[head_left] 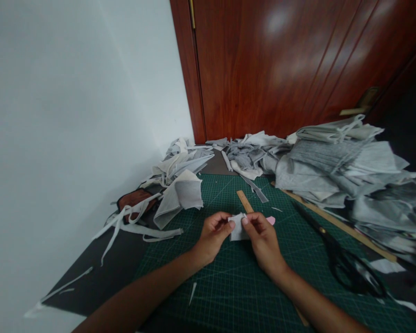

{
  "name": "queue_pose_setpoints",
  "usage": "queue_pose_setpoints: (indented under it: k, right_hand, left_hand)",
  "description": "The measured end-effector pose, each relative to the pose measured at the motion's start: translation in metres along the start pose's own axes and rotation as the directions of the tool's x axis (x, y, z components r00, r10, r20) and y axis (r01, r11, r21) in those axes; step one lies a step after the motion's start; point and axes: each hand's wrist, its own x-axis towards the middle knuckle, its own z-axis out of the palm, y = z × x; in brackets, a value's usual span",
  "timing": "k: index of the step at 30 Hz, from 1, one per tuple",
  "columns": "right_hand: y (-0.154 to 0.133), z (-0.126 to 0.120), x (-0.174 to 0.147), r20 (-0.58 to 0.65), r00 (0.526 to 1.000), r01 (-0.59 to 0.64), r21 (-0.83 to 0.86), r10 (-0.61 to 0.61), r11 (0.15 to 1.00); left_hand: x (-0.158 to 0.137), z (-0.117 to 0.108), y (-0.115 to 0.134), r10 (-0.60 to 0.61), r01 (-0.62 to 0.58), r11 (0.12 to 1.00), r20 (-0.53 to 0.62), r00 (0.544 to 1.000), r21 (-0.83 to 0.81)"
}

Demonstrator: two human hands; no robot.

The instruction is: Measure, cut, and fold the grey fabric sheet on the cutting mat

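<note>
A small piece of light grey fabric (237, 231) is stretched between my two hands above the green cutting mat (222, 286). My left hand (213, 233) pinches its upper left corner between thumb and fingers. At the upper right corner, my right hand (263, 238) pinches it the same way. Just behind the cloth lies a wooden ruler (244, 200), its middle hidden by the fabric and my right arm. A pink piece (271, 220) peeks out beside the fingers of my right hand.
Black-handled scissors (333, 249) lie to the right, near a long wooden strip (343, 223). Grey fabric piles (322, 162) rise at the back right. More folded fabric (183, 194) and loose strips (125, 226) lie left, beside a brown pouch-like item (135, 203). A white wall (90, 115) and wooden door (263, 69) border the table.
</note>
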Motion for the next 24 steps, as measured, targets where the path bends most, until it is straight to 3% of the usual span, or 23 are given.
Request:
queue_pose_setpoints:
  k: [5, 8, 13, 24]
  right_hand:
    - [0.0039, -0.0011, 0.0014, -0.02, 1.0, 0.014, 0.025, -0.014, 1.0]
    - [0.0018, 0.0, 0.0023, -0.032, 0.999, 0.03, 0.016, -0.03, 0.999]
    - [-0.0012, 0.0012, 0.0015, -0.024, 0.999, 0.036, 0.002, -0.036, 0.999]
    - [-0.0041, 0.0033, 0.0021, -0.034, 0.998, 0.044, -0.019, -0.044, 0.999]
  left_hand:
    - [0.0014, 0.0016, 0.0011, 0.042, -0.043, 0.997, -0.033, 0.999, -0.057]
    - [0.0014, 0.0019, 0.0033, 0.001, -0.003, 0.995, -0.018, 1.0, -0.097]
    - [0.0013, 0.0016, 0.0055, -0.061, 0.061, 0.998, 0.014, 0.998, -0.018]
    - [0.0022, 0.0014, 0.004, 0.054, -0.053, 0.991, -0.001, 0.999, 0.121]
